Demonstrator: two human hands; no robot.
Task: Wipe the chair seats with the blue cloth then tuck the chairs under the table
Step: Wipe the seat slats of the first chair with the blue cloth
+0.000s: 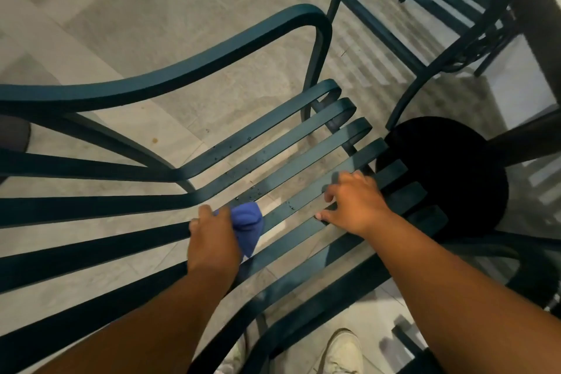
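**Left hand working the cloth along the slats**

Left hand (212, 234) is gripping the bunched blue cloth (247, 226), pressing it onto a seat slat of the near chair (273, 143). Its slats are running diagonally, up and to the right, so the wiping stroke probably follows that line. Right hand (353, 202) is lying flat on neighbouring slats, fingers spread, holding nothing. Droplets are sitting just beyond the cloth.

No text, label, brand, number or sign can be read anywhere in the head view.
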